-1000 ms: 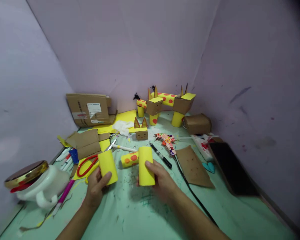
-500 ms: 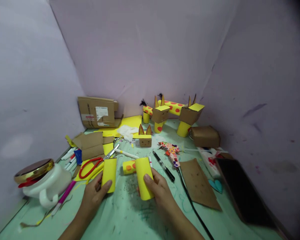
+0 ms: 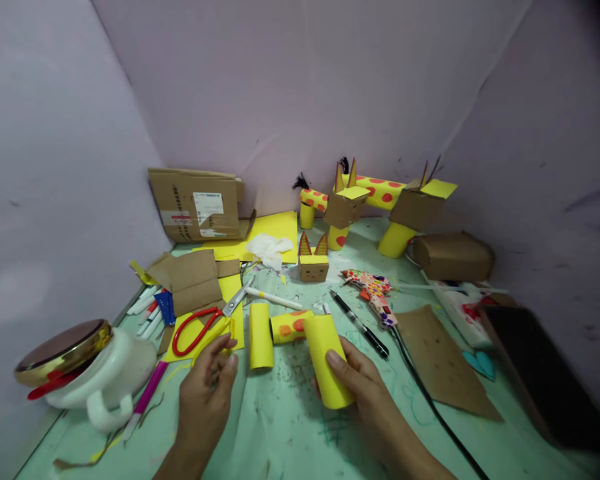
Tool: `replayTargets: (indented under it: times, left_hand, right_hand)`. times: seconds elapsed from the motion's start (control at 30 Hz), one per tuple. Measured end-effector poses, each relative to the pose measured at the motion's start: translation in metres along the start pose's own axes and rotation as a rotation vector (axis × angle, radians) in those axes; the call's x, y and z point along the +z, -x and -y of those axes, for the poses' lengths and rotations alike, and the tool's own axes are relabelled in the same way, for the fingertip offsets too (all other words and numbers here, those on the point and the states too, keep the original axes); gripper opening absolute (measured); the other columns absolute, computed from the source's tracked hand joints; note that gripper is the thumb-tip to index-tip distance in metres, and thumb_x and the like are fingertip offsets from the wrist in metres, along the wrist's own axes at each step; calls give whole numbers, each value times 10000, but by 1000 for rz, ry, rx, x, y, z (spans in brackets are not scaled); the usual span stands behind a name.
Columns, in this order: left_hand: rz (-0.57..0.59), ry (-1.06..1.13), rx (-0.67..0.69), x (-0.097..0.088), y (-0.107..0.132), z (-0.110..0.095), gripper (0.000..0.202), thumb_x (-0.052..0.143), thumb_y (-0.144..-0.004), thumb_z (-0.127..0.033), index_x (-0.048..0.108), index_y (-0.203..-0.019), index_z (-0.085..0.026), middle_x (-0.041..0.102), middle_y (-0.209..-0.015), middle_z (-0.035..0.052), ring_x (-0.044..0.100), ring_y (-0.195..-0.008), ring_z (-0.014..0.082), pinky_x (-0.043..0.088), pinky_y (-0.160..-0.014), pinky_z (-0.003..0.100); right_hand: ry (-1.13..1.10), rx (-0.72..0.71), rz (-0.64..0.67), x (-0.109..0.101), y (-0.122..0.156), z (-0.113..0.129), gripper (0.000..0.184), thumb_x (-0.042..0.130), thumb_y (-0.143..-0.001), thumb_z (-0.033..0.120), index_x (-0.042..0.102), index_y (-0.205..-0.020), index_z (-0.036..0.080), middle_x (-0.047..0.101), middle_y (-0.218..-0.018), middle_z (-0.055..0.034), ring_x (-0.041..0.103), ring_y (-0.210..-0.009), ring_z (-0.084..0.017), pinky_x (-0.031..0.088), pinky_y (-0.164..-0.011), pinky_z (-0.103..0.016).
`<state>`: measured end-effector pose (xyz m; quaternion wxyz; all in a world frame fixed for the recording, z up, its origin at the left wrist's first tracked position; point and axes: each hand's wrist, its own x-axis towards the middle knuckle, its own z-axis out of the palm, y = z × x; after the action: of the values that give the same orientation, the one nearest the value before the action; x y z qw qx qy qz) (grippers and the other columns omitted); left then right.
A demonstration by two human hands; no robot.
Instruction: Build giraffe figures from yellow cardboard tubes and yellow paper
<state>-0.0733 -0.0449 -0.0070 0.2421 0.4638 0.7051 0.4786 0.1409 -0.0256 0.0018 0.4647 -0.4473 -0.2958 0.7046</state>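
Head view: right hand (image 3: 367,393) has its fingers clamped on a tilted yellow tube (image 3: 329,360) over the bench (image 3: 280,433), thumb on top steadying it. Left hand (image 3: 205,397) is empty, fingers loosely apart, just beside the upright tube (image 3: 261,335).

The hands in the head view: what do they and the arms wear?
The left hand and the right hand are bare, with no gloves, rings or watch; the left forearm and the right forearm show no sleeves down to the picture's edge.
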Motion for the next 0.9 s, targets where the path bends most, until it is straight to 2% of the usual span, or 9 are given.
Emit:
replayTargets:
  times: [0.07,0.1,0.2,0.3,0.37,0.53,0.63,0.77,0.9]
  left_hand:
    - [-89,-178,109,-6,-7,-5,312,535,-788,-408,577,-995,-178,663,-955,77,624,-793,203,509,-733,313]
    - [-93,-298,176,-10,-12,-8,278,512,-799,-372,586,-977,-170,656,-951,86,619,-806,212,503,-766,329]
    - [42,-686,353,-20,-34,-12,348,429,-794,-204,579,-1099,-128,602,-1110,135,554,-1021,272,431,-922,393]
    - [194,-987,314,-24,-52,-11,498,394,-749,-109,522,-1229,-105,581,-1163,158,521,-1057,314,407,-930,442]
    - [267,-1091,257,-24,-60,-10,525,388,-739,-95,509,-1250,-111,602,-1136,157,545,-1022,315,418,-900,438]
    - [335,-1112,194,-19,-69,-17,571,420,-672,-81,511,-1234,-123,631,-1121,163,577,-1023,326,449,-824,402]
    - [322,-1044,87,-20,-74,-22,572,451,-657,-115,516,-1220,-196,654,-1099,133,610,-970,346,472,-708,391]
    - [255,-966,-60,-29,-77,-24,543,504,-681,-219,497,-1224,-218,671,-1043,156,637,-890,381,475,-645,417]
    - [105,-717,-123,-39,-73,-26,594,546,-658,-290,483,-1243,-206,674,-969,117,642,-870,324,491,-703,403]
  right_hand:
    - [-33,45,-26,0,2,-1,466,738,-663,461,632,-1027,189,616,-733,-16,566,-571,-142,449,-533,-251]
    - [-50,66,-32,-1,3,-1,457,739,-662,455,632,-1018,189,612,-711,-13,567,-556,-145,449,-525,-254]
    - [-95,115,-42,-5,6,-2,398,733,-668,433,639,-963,183,596,-666,-8,584,-553,-163,453,-513,-264]
    - [-123,141,-68,-10,6,-1,351,729,-663,425,651,-892,170,595,-672,-18,592,-572,-174,466,-522,-273]
    - [-125,137,-82,-11,6,0,343,727,-655,421,652,-870,164,601,-676,-27,585,-564,-172,465,-517,-275]
    - [-107,150,-49,-10,7,1,357,729,-645,419,649,-888,170,566,-615,-8,575,-537,-169,444,-485,-260]
    - [-100,156,-44,-11,8,0,353,720,-662,415,649,-917,182,575,-661,-7,583,-566,-165,462,-530,-268]
    - [-93,124,-7,-15,6,0,354,711,-663,402,659,-933,178,590,-676,-17,556,-578,-148,432,-541,-246]
    - [-39,22,64,-19,4,3,426,714,-634,388,655,-1004,186,616,-738,-26,539,-636,-155,400,-570,-240]
